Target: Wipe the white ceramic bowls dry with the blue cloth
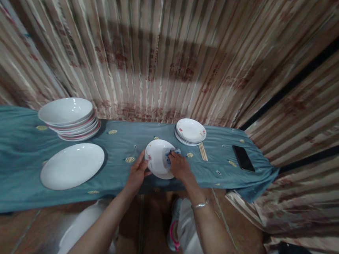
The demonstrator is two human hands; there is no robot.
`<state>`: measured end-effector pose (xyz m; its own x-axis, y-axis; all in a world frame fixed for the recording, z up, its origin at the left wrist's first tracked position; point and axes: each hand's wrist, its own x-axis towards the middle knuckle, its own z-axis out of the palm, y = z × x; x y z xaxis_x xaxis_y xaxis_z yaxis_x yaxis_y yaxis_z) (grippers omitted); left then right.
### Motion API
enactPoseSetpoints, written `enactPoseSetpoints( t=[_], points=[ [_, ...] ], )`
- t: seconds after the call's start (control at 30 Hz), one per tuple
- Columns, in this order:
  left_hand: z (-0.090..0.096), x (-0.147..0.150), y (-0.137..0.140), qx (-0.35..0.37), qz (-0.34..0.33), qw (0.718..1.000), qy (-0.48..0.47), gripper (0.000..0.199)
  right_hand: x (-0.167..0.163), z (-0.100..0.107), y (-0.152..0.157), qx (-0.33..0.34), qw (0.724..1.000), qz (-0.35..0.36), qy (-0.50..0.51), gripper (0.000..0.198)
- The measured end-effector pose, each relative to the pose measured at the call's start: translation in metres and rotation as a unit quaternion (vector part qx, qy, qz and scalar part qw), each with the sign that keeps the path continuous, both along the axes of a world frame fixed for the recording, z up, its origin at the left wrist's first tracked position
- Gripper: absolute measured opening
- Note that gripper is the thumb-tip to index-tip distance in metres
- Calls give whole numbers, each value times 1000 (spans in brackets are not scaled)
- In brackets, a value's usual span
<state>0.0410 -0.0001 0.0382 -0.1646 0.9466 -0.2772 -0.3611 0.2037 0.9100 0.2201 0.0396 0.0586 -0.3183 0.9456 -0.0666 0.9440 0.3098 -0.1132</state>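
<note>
In the middle of the head view, a white plate [157,157] with small flowers near its rim is held up over the front edge of the table. My left hand [138,171] grips its left rim, thumb on top and fingers underneath. On the plate's right side, my right hand [179,166] is closed on a bluish cloth [168,157], which it presses against the upper surface. Behind and to the right stands a short stack of similar flowered plates [191,130]. Part of the cloth is hidden under my right fingers.
A teal tablecloth [121,138] covers the long table. To the left are stacked bowls and plates [69,116] and a large oval platter [72,166]. Several chopsticks [203,151] lie beside the plate stack, and a black phone [243,158] lies farther right. Pleated curtains [163,63] hang behind.
</note>
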Motion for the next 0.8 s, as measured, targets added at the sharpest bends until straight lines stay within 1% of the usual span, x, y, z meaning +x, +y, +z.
enactPoseSetpoints(
  t=[0.1, 0.2, 0.3, 0.43, 0.57, 0.8],
  points=[
    [-2, 0, 0, 2, -1, 1000, -14, 59, 8, 5, -8, -41, 999, 24, 18, 41],
    [-3, 1, 0, 1, -1, 1000, -28, 60, 14, 8, -14, -74, 993, 51, 76, 42],
    [-4, 1, 1, 5, 3, 999, -32, 56, 14, 5, -17, -83, 984, 72, 139, 43],
    [-2, 1, 0, 1, 5, 1000, -28, 55, 6, 0, -18, -63, 976, 95, 188, 44],
    [0, 1, -1, 7, 2, 1000, -18, 57, -8, -2, -18, -38, 968, 122, 217, 44],
    [-5, 0, 0, 10, 2, 1000, 11, 55, -24, -5, -4, 15, 970, 107, 218, 46]
  ],
)
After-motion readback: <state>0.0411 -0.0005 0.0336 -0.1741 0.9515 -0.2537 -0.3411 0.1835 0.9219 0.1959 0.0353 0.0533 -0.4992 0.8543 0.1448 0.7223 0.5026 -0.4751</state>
